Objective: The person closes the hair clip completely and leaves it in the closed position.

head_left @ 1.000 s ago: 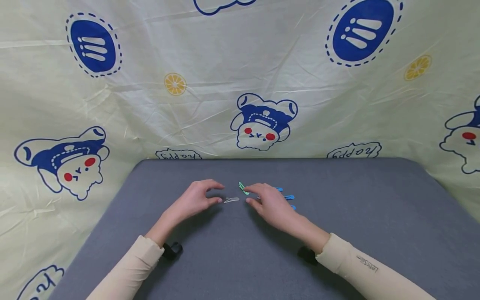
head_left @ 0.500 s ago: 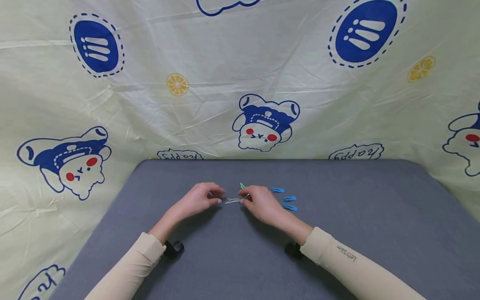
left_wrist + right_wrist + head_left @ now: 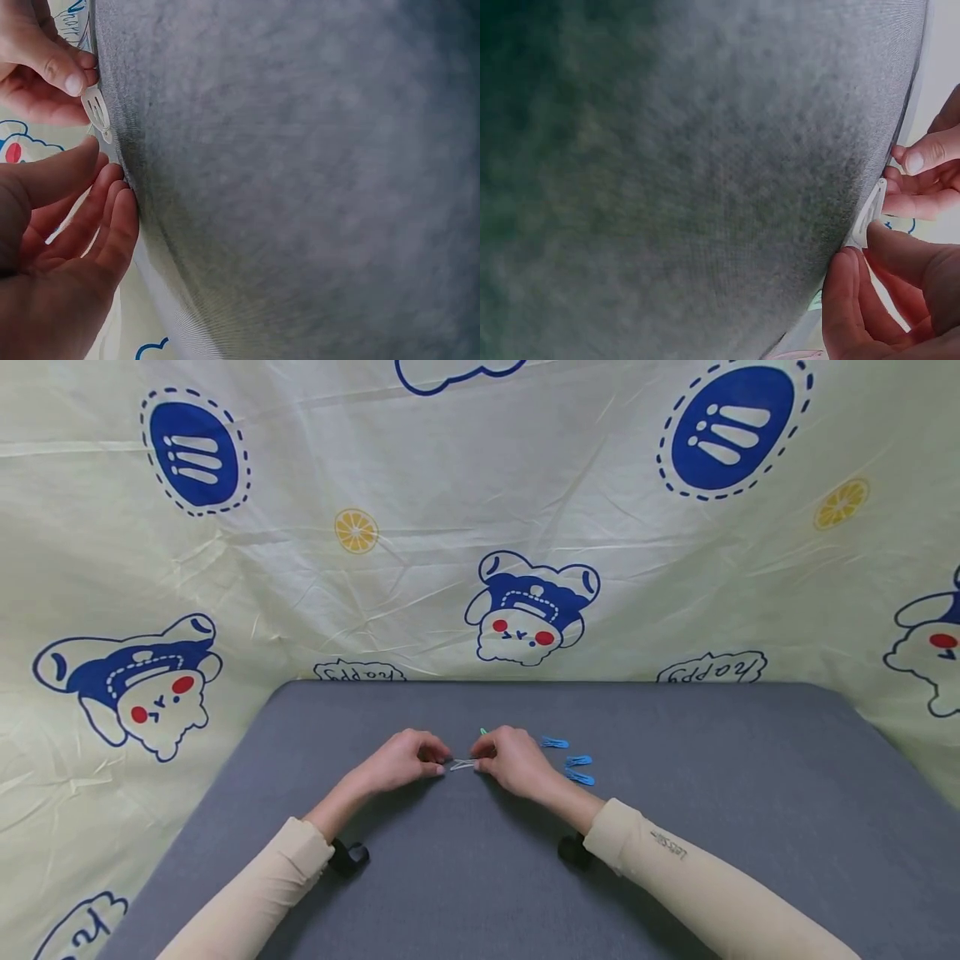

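A whitish snap hair clip lies between the two hands in the head view, its slotted body showing in the left wrist view. My right hand pinches one end of this hair clip between thumb and fingers. At the other end my left hand is close by, thumb and fingers loosely bent and apart, holding nothing. Behind the right fingers the tip of a green hair clip peeks out; the rest of it is hidden.
Right of the right hand lie several blue hair clips on the grey cloth-covered table. A printed pale curtain hangs along the table's far edge. Each wrist carries a black strapped device.
My right hand has moved left and taken hold of the whitish hair clip's right end, uncovering the blue hair clips. The left hand has stayed almost in place.
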Demonstrator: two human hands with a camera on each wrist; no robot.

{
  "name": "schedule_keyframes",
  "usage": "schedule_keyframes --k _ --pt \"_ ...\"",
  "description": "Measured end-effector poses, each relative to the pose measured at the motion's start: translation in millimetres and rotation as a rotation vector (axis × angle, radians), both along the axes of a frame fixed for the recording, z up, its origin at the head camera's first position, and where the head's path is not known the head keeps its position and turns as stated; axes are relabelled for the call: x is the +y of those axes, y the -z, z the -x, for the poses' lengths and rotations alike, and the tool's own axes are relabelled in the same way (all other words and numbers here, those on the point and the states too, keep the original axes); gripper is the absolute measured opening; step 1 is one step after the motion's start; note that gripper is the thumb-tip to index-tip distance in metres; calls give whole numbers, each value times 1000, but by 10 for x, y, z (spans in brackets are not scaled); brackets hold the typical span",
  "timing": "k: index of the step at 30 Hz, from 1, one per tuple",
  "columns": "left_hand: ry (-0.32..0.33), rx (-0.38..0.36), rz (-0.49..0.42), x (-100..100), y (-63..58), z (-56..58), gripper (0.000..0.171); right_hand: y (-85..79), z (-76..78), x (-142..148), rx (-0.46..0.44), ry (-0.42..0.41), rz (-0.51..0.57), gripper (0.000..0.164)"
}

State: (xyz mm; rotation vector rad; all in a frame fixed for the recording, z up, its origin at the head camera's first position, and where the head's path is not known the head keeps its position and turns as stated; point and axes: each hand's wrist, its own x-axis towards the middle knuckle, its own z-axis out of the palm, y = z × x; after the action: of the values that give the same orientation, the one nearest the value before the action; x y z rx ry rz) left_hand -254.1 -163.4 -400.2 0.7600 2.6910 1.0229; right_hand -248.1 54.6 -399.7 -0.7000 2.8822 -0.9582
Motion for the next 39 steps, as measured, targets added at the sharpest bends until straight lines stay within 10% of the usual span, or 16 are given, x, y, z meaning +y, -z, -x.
schedule_keyframes --k 39 --pt "-66 -184 -162 -41 -30 -13 23 39 58 -19 -58 42 73 8"
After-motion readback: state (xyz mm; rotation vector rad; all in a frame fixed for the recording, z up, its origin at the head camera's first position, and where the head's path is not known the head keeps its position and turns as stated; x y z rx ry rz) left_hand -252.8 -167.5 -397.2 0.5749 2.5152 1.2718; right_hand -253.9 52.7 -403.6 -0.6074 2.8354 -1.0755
